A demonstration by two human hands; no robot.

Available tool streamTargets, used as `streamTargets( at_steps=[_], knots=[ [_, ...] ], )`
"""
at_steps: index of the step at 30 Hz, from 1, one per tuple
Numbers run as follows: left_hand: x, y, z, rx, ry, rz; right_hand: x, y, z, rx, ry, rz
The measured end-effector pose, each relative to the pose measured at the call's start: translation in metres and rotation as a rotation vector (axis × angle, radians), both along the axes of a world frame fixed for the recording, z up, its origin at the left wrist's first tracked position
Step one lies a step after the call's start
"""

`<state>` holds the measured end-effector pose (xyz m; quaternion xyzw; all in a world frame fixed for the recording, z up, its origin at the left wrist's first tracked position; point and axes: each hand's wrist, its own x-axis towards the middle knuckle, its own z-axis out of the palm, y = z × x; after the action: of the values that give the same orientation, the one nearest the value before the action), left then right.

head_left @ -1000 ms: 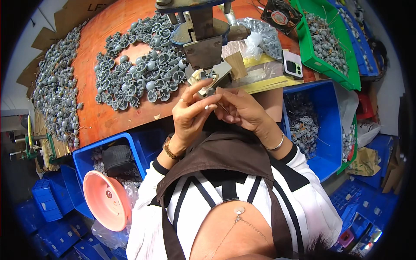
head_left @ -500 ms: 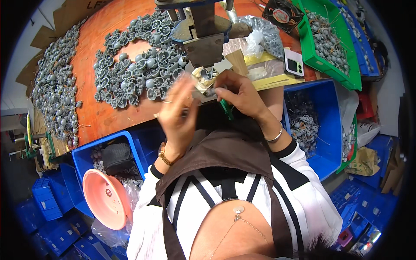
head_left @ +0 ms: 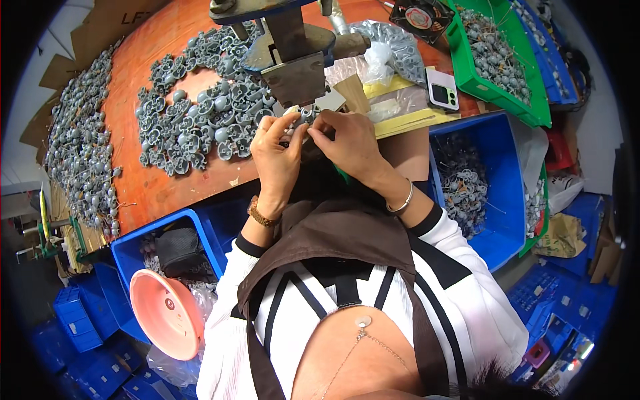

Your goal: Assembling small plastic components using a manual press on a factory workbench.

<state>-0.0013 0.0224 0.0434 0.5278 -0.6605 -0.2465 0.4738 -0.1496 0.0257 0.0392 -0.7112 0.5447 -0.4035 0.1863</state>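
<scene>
Beneath the metal head of a bench press [head_left: 293,79], my two hands meet at the table's front edge. My left hand [head_left: 275,157] is closed, its thumb and fingers pinched together around something mostly hidden. Close beside it, my right hand [head_left: 352,141] also pinches with thumb and forefinger; what lies between those fingertips is too small to tell. A small grey plastic part [head_left: 307,115] shows just past the fingertips, under the press head. Left of the press, many grey rounded plastic shells [head_left: 200,110] lie heaped on the orange-red tabletop [head_left: 143,190].
Grey parts with thin wires [head_left: 80,143] cover the table's left side. To the right are a phone [head_left: 442,89], a fan [head_left: 420,17] and a green tray [head_left: 460,57]. Below stand a blue bin [head_left: 510,180] and a pink basin [head_left: 143,313].
My left hand, blurred and apart before, has come in beside my right hand and closed. My right hand stays near the press, still pinching. The whole view has shifted slightly.
</scene>
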Motion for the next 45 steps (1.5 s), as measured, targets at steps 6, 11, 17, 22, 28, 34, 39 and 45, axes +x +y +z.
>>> streamTargets(
  at_steps=[6, 11, 17, 22, 28, 34, 39, 45],
  knots=[
    [0.014, -0.013, 0.004, -0.006, -0.089, -0.103, -0.043, -0.032, 0.017, -0.003, -0.020, -0.059],
    [0.004, -0.006, 0.003, -0.043, -0.154, -0.020, -0.060, -0.144, 0.085, 0.331, -1.119, 0.384],
    [0.005, -0.004, -0.001, -0.040, -0.156, 0.021, -0.046, -0.065, 0.127, -0.594, -0.340, 0.155],
    [0.004, -0.005, -0.001, -0.006, -0.184, -0.010, -0.054, 0.020, 0.084, -0.684, -0.169, 0.396],
    [0.006, -0.001, 0.000, -0.043, -0.165, -0.013, -0.041, 0.001, 0.095, -0.271, -0.539, -0.055],
    [0.007, -0.004, 0.000, -0.045, -0.127, -0.061, -0.008, -0.004, -0.001, 0.021, 0.039, 0.068],
    [0.005, -0.003, 0.002, -0.014, -0.135, -0.067, -0.010, 0.000, -0.009, -0.066, -0.025, 0.091],
    [0.009, 0.001, 0.011, -0.146, -0.087, -0.011, -0.035, 0.005, 0.005, 0.080, -0.267, 0.093]
  ],
)
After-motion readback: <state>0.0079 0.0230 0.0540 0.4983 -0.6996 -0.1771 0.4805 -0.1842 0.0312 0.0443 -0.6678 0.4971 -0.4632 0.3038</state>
